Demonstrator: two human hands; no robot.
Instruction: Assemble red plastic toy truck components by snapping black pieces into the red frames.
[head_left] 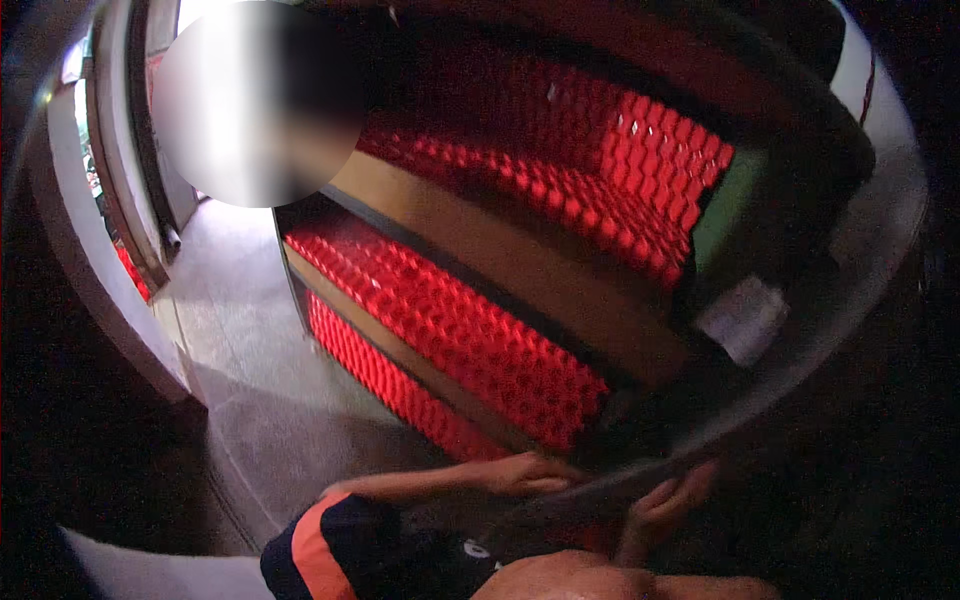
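Observation:
My left hand [528, 474] reaches in from the lower left on a bare forearm, below the front edge of a stand with rows of glossy red rounded pieces [480, 340]. Its fingers are blurred and partly in shadow. Whether they hold anything does not show. To its right, my right hand [672, 500] is raised beside a dark grey curved edge [720, 425], thumb and fingers apart, with nothing visible between them. The dark sleeve with an orange band [318, 545] lies at the lower left.
A second bank of red pieces [650, 190] rises behind a brown ledge [520, 250]. Beside it are a green panel [730, 205] and a pale, crumpled-looking thing [745, 318]. Grey floor [260, 330] runs along the left, toward a bright opening. A blurred disc covers the upper left.

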